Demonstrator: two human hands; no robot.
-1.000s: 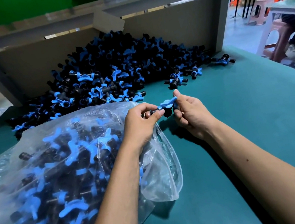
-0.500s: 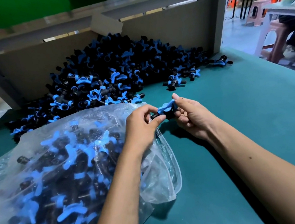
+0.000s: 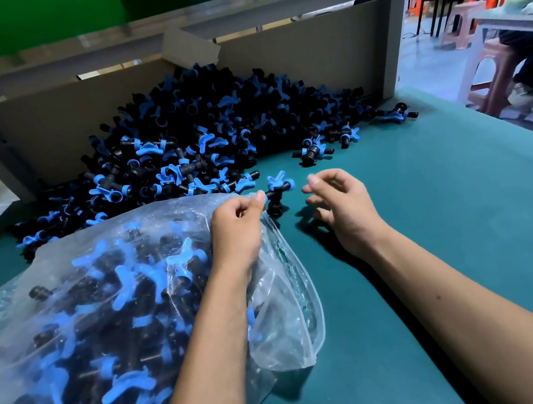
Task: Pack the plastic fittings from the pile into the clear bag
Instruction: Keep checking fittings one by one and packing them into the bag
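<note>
Your left hand [image 3: 236, 218] pinched a light, stiff fitting [image 3: 278, 190] by its stub at 12 o'clock above the bag [image 3: 283, 305]; right hand [image 3: 339, 207] hung loosely open, empty.

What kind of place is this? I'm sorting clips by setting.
Likely a small factory packing bench: a big pile of black and blue plastic fittings on a teal worktable, a clear plastic bag of them, more tables behind.
</note>
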